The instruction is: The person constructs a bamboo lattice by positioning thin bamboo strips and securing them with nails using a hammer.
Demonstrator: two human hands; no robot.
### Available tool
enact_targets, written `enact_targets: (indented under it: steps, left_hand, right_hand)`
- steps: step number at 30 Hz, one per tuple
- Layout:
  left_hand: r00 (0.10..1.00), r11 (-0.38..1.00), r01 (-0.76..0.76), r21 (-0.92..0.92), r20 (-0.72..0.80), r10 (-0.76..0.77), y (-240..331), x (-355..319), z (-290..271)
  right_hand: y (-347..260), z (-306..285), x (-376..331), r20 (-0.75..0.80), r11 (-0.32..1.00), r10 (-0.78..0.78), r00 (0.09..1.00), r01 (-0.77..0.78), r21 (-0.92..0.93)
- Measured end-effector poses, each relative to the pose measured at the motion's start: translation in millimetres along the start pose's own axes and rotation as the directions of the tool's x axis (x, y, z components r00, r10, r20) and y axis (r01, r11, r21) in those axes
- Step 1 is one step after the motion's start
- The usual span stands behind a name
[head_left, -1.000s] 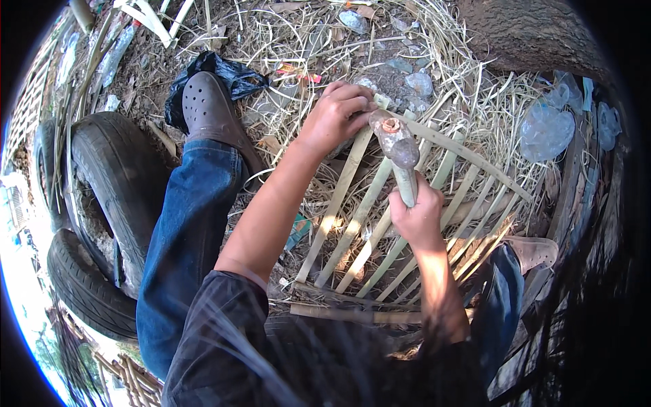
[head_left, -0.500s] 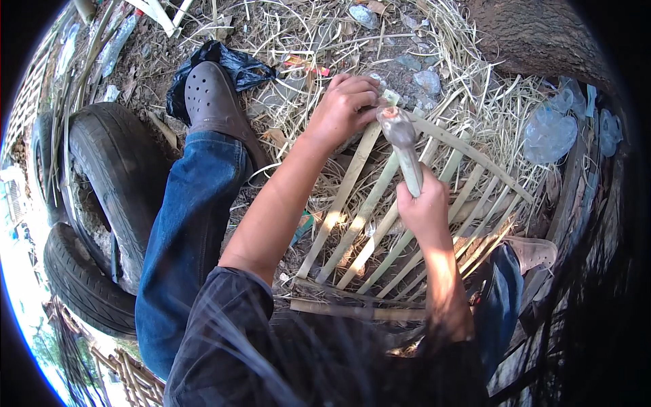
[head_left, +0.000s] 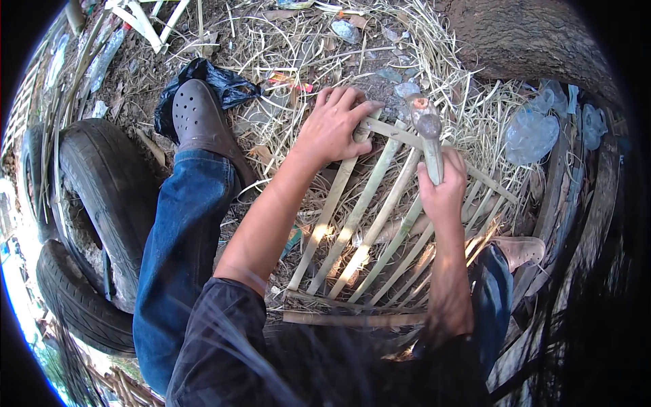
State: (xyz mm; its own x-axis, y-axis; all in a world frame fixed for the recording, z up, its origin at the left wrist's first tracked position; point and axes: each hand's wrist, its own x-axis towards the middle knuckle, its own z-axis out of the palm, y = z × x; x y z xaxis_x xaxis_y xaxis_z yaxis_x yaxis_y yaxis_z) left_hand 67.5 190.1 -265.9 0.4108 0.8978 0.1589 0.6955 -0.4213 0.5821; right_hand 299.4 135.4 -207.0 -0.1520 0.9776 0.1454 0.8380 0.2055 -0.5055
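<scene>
A bamboo-slat frame (head_left: 366,184), with pale slats fanned between a cross strip at the far end and a bar near me, lies in front of my body. My left hand (head_left: 333,129) is at its far left corner, the strip's end between thumb and forefinger, other fingers bent beyond the edge. In my right hand (head_left: 444,188) is a hammer (head_left: 432,146), fingers wrapped round its pale handle. The metal head is raised, to the right of my left hand and over the cross strip. Whether the head touches the strip I cannot tell.
Old tires (head_left: 108,197) stand at left. A black plastic bag (head_left: 227,81) lies by my left shoe (head_left: 196,112). Bamboo shavings (head_left: 434,47) cover the far ground near a tree trunk (head_left: 536,37). Clear plastic bags (head_left: 532,136) and wooden boards (head_left: 597,197) are at right.
The hammer has moved right and a little up, away from my left hand. My left hand has spread more over the corner. The whole view has shifted slightly.
</scene>
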Motion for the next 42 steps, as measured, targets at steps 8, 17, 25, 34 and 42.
enact_targets:
  steps: [8,17,25,34,42]
  left_hand:
    - [0.999,0.999,-0.047,0.013,-0.002,0.047,-3,2,3]
    - [0.998,0.998,-0.052,0.019,-0.018,0.052,-4,-1,4]
    - [0.999,0.997,-0.042,0.06,-0.026,0.043,-3,-1,6]
    - [0.982,0.985,-0.132,-0.109,-0.154,0.114,-5,-3,0]
    - [0.94,0.983,-0.112,-0.144,-0.337,0.058,-5,-13,11]
  right_hand:
    - [18,4,30,0.155,0.968,0.139,0.978,-0.167,0.185]
    - [24,7,34,0.19,0.99,0.045,0.981,-0.069,0.122]
    - [24,-5,40,0.302,0.963,0.156,0.941,-0.212,0.165]
    - [27,-4,40,0.318,0.987,0.095,0.943,-0.13,0.09]
    - [31,-2,37,0.315,0.976,0.126,0.941,-0.175,0.131]
